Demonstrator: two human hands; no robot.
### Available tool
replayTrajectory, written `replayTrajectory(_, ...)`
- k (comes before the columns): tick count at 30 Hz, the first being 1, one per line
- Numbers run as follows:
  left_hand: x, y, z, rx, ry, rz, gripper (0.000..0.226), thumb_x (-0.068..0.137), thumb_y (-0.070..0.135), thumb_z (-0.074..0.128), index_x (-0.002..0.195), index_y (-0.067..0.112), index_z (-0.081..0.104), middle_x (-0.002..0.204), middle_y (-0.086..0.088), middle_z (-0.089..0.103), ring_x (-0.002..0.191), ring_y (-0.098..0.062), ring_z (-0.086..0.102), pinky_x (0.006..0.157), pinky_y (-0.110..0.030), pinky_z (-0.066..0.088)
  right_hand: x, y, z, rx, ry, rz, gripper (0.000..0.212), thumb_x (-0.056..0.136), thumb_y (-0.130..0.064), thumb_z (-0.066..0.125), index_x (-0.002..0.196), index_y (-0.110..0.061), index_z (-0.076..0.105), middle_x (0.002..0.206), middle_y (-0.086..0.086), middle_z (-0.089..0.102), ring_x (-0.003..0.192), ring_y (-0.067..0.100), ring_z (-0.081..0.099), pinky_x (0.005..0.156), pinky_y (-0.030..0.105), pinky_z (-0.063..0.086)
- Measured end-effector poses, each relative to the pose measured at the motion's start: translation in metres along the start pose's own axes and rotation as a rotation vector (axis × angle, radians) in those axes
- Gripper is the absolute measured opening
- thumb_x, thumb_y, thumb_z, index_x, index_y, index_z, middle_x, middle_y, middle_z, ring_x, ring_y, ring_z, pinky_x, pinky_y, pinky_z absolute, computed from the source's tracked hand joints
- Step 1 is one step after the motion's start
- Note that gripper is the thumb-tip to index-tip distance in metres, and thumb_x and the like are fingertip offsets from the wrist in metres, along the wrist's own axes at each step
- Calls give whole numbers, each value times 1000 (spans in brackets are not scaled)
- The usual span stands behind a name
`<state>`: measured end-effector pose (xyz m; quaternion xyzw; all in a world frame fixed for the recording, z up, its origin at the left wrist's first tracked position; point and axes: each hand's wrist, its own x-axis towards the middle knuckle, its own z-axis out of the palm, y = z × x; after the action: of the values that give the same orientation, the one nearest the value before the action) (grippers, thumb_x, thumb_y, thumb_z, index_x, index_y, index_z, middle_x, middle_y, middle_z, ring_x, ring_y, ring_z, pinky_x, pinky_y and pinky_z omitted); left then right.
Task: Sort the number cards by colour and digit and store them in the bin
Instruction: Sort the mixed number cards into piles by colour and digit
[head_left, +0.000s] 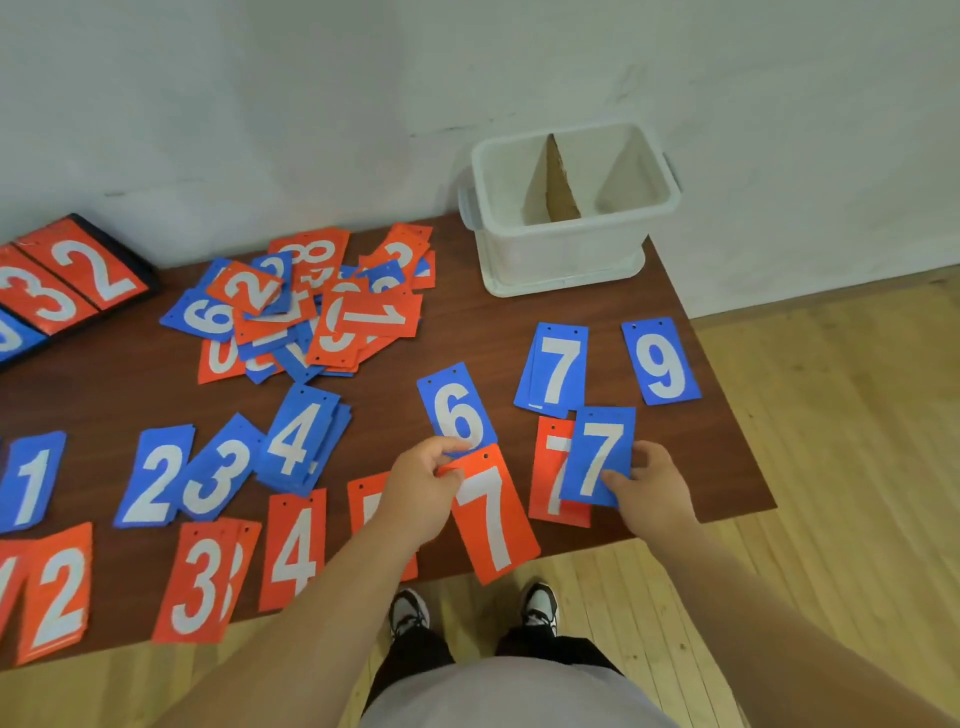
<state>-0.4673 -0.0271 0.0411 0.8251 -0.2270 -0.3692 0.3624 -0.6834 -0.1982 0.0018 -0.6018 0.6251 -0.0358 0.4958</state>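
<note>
My left hand (423, 486) grips the top edge of a red 7 card (493, 519) near the table's front edge. A blue 7 card (597, 454) is held by my right hand (652, 486), above a red 7 card (550, 473) lying on the table. Sorted blue cards lie in a row: 1 (31, 480), 2 (156, 475), 3 (221, 467), a 4 stack (301, 439), 6 (457, 408), 7 (553, 369), 9 (661, 361). Red 2 (57, 592), 3 (200, 582) and 4 (293, 551) lie in front. A mixed pile (311, 306) sits behind.
A white bin (566, 249) with cardboard dividers stands at the back right corner of the brown table (467, 322). A black scoreboard frame showing red 3 and 2 (67, 275) lies at the far left. The wall is close behind; wood floor lies to the right.
</note>
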Motion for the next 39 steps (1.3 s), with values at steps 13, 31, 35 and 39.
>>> replayTrajectory(13, 68, 32, 108, 483, -165, 230, 37, 93, 12, 59, 125, 31, 62, 125, 4, 62, 114, -19, 55, 95, -35, 50, 35, -21, -47, 1, 105, -123, 52, 98, -17, 60, 145, -27, 40, 95, -6, 69, 83, 7, 65, 62, 16, 44)
replayTrajectory(31, 46, -13, -52, 578, 354, 5, 45, 91, 40, 69, 132, 27, 55, 130, -3, 52, 125, -27, 48, 102, -43, 44, 47, -131, 47, -471, -96, -403, 59, 91, -35, 67, 145, -24, 45, 142, 6, 51, 117, 26, 59, 91, 40, 54)
replayTrajectory(35, 42, -31, -121, 565, 477, -82, 48, 90, 41, 71, 132, 23, 57, 127, -6, 54, 119, -29, 51, 97, -43, 47, 29, -174, 95, -477, -196, -538, 57, 90, -39, 68, 142, -27, 48, 138, 2, 48, 107, 21, 59, 88, 36, 53)
replayTrajectory(39, 52, -52, -180, 536, 530, -160, 52, 88, 42, 73, 134, 23, 56, 130, -8, 52, 121, -31, 50, 96, -45, 47, 24, -213, 141, -503, -253, -575, 55, 91, -40, 68, 141, -28, 48, 139, 0, 45, 102, 20, 60, 81, 38, 56)
